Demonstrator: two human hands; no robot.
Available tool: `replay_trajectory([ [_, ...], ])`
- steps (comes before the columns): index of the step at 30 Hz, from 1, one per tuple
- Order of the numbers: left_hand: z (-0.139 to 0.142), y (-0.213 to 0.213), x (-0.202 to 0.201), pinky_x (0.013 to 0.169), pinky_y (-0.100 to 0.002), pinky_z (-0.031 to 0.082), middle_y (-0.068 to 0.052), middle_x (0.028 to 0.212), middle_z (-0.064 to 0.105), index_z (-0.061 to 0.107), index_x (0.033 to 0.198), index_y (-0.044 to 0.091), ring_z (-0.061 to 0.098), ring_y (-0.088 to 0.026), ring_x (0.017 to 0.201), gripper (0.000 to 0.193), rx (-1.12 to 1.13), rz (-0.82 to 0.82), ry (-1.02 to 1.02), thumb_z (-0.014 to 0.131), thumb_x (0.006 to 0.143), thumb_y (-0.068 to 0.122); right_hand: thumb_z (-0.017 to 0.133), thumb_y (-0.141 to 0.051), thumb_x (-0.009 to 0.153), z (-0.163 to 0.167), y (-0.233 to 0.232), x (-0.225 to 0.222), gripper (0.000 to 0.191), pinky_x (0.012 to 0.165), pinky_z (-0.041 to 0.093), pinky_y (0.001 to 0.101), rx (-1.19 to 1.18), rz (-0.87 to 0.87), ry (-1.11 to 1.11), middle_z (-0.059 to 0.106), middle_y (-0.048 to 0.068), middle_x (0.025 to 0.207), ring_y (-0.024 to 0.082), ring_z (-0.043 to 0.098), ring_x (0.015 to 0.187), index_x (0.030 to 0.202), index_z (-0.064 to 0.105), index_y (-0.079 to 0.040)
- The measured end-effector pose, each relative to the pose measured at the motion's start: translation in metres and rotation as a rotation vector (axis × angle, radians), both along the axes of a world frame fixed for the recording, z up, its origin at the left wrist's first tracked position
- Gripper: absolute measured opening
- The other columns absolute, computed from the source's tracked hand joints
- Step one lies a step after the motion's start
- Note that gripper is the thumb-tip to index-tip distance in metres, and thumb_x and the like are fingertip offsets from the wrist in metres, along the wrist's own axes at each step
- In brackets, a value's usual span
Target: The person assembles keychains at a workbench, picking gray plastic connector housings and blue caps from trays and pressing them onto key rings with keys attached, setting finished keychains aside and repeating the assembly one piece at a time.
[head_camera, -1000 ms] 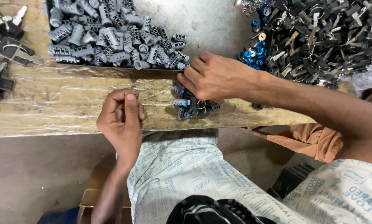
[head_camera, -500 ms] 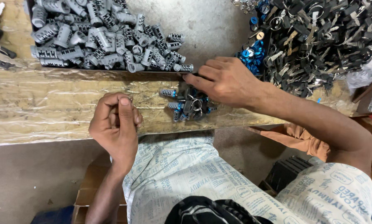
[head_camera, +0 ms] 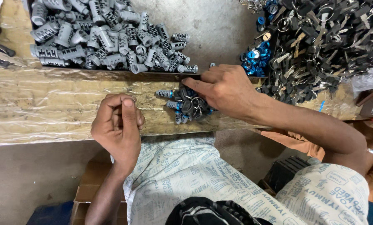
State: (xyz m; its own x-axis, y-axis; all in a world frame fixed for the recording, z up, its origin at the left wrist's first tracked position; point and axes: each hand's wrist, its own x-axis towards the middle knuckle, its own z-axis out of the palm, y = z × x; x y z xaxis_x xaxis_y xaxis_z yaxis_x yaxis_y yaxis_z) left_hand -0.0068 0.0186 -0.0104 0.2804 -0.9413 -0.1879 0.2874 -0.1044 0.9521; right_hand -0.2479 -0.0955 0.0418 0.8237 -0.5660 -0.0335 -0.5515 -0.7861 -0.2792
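Right hand rests fingers together on a small pile of keyed cylinders near the workbench front edge. Left hand is curled, fingers closed; whether it holds anything, cannot tell. Grey cylinders heap at the back.

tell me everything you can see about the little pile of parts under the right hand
The small pile mixes short grey ribbed metal cylinders, some with blue ends, with dark-headed keys on thin wire rings. It lies in a loose heap on the plastic-wrapped bench edge, just in front of the tray of grey cylinders. The right hand rests over it, fingertips touching the top pieces.
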Motion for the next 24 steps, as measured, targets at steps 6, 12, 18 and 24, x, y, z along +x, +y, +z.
replay_trajectory([
  [6, -0.002, -0.001, 0.000, 0.056, -0.024, 0.046, -0.004, 0.083, 0.058, 0.058, 0.110, -0.005, 0.053, -0.006, 0.065, 0.010, -0.024, -0.005, -0.042, 0.056, 0.112, 0.005, 0.070, -0.012, 0.082, -0.002, 0.000, 0.008, 0.042, 0.064, 0.052, 0.0353, -0.254, 0.153, 0.137, 0.062, 0.004, 0.075, 0.019, 0.061, 0.071, 0.124, 0.077, -0.007],
  [12, -0.003, 0.000, 0.000, 0.058, -0.024, 0.045, -0.004, 0.082, 0.058, 0.058, 0.111, -0.004, 0.052, -0.006, 0.065, 0.010, -0.026, 0.012, 0.014, 0.056, 0.113, 0.005, 0.069, -0.016, 0.085, -0.003, -0.009, 0.023, 0.039, 0.067, 0.050, 0.0332, -0.353, 0.327, 0.245, 0.061, 0.003, 0.075, 0.019, 0.062, 0.077, 0.120, 0.072, 0.000],
  [18, -0.001, 0.000, 0.001, 0.055, -0.023, 0.045, -0.003, 0.078, 0.059, 0.060, 0.107, -0.005, 0.052, -0.005, 0.063, 0.009, 0.014, 0.027, 0.072, 0.059, 0.110, 0.003, 0.070, -0.013, 0.084, 0.017, -0.016, 0.017, 0.035, 0.064, 0.053, 0.0345, -0.289, 0.317, 0.077, 0.060, 0.002, 0.072, 0.018, 0.063, 0.071, 0.115, 0.072, 0.002],
  [24, 0.001, -0.008, 0.009, 0.054, -0.021, 0.042, -0.001, 0.077, 0.061, 0.066, 0.103, -0.005, 0.052, -0.003, 0.063, 0.007, 0.050, -0.118, -0.041, 0.064, 0.105, 0.002, 0.072, -0.008, 0.112, 0.037, -0.062, -0.025, 0.005, 0.054, 0.049, 0.0269, -0.156, -0.096, -0.124, 0.068, 0.006, 0.078, 0.012, 0.062, 0.062, 0.113, 0.076, -0.004],
])
